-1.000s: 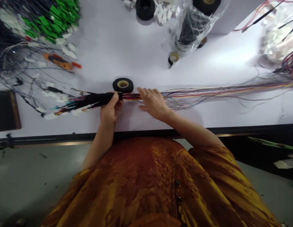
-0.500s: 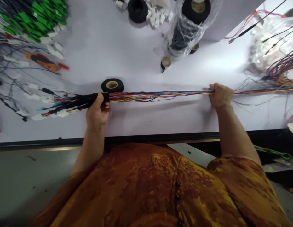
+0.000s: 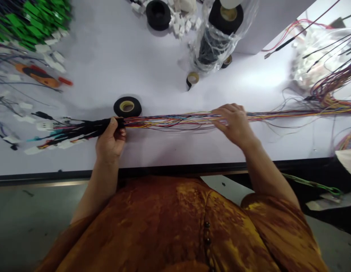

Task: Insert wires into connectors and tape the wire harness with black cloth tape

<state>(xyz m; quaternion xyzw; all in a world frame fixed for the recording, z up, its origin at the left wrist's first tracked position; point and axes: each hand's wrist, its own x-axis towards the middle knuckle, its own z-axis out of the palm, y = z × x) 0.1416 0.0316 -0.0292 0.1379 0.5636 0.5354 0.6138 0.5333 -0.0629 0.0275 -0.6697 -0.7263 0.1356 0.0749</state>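
Observation:
A long bundle of coloured wires (image 3: 170, 121) runs across the white table. Its left part is wrapped in black tape (image 3: 92, 126) and fans out into branches with white connectors. My left hand (image 3: 111, 141) is closed round the end of the taped part. Over the loose wires at the right, my right hand (image 3: 234, 122) has its fingers apart, with thumb and fingertips touching the bundle. A black tape roll (image 3: 127, 107) lies just behind my left hand.
Green connectors (image 3: 34, 22) and an orange cutter (image 3: 36, 74) lie at the left. At the back are another black roll (image 3: 158, 15), white connectors (image 3: 181, 24), plastic-wrapped rolls (image 3: 212, 45) and a small roll (image 3: 193, 78). More wires (image 3: 334, 87) lie at the right.
My right hand has opened from its grip and moved left along the wires. The wires between my hands now spread more loosely. My left hand keeps its hold; the view has shifted slightly.

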